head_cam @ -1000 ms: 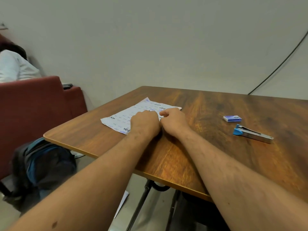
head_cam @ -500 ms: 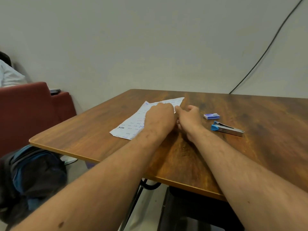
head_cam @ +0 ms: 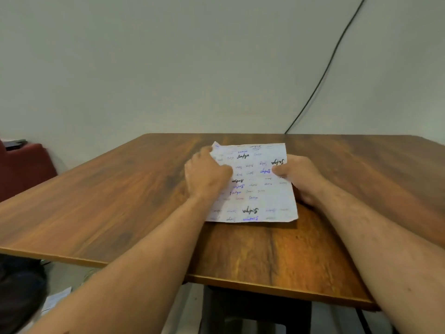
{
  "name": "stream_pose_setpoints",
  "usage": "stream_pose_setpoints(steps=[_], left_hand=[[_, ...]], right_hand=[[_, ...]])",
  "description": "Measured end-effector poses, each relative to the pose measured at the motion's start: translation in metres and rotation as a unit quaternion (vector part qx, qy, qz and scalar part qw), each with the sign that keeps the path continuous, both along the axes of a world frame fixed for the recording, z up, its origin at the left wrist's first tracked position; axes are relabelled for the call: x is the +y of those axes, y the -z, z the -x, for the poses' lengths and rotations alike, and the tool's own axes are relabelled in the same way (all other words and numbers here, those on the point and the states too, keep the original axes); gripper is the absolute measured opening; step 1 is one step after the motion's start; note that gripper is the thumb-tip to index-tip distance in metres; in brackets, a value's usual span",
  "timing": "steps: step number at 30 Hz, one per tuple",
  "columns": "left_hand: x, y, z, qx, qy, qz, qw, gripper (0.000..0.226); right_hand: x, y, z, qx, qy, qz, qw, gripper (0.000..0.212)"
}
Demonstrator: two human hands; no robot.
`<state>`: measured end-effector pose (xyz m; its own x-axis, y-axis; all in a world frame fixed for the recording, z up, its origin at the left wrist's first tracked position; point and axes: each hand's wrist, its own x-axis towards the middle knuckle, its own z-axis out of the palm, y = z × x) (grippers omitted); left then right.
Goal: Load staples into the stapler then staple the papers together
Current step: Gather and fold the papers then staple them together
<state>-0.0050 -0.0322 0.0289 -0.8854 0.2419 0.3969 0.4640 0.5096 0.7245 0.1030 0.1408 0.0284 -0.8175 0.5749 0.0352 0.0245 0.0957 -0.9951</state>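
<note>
Now we hold the papers [head_cam: 252, 184] lifted in front of us, where half a second ago they lay flat on the table [head_cam: 120, 201] towards its left side, under our hands. The sheets have come to the middle of the view and stand tilted, their near edge low over the wood and their far edge raised towards the wall. The stapler and the small blue box that lay to the right of our hands in the earlier frames are no longer in view; the papers and our right arm now cover that part of the table.

Our left hand [head_cam: 207, 177] grips the left edge of the papers, its thumb lying on the written face and its fingers curled behind the sheets, out of sight. Our right hand [head_cam: 301, 177] pinches the right edge, the thumb pressed onto the face near a large dark scribble and the fingers folded behind the paper. So the papers sit between the two hands, one edge in each. Whether the stack is one sheet or several we cannot tell.

A black cable [head_cam: 325, 75] runs down the wall behind the table.
</note>
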Motion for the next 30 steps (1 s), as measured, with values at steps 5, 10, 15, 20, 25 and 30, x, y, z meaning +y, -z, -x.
stream_pose_setpoints(steps=[5, 10, 15, 20, 25, 30], left_hand=[[0.007, 0.005, 0.03, -0.229, 0.085, -0.174, 0.954, 0.091], [0.001, 0.007, 0.036, -0.317, 0.198, -0.292, 0.881, 0.061], [-0.001, 0.012, 0.033, -0.288, 0.248, -0.324, 0.866, 0.028], [0.0, 0.014, 0.036, -0.295, 0.263, -0.335, 0.855, 0.022], [0.001, 0.015, 0.035, -0.283, 0.256, -0.346, 0.857, 0.027], [0.0, 0.011, 0.036, -0.29, 0.255, -0.351, 0.853, 0.032]], right_hand=[[0.02, 0.003, -0.014, 0.03, -0.006, 0.019, 0.999, 0.029], [0.025, 0.008, -0.018, 0.075, -0.007, 0.092, 0.993, 0.024], [0.027, 0.009, -0.016, 0.102, 0.016, 0.098, 0.99, 0.021], [0.03, 0.011, -0.019, 0.118, 0.02, 0.124, 0.985, 0.021], [0.026, 0.008, -0.024, 0.139, 0.023, 0.148, 0.979, 0.027], [0.027, 0.009, -0.024, 0.132, 0.029, 0.135, 0.982, 0.026]])
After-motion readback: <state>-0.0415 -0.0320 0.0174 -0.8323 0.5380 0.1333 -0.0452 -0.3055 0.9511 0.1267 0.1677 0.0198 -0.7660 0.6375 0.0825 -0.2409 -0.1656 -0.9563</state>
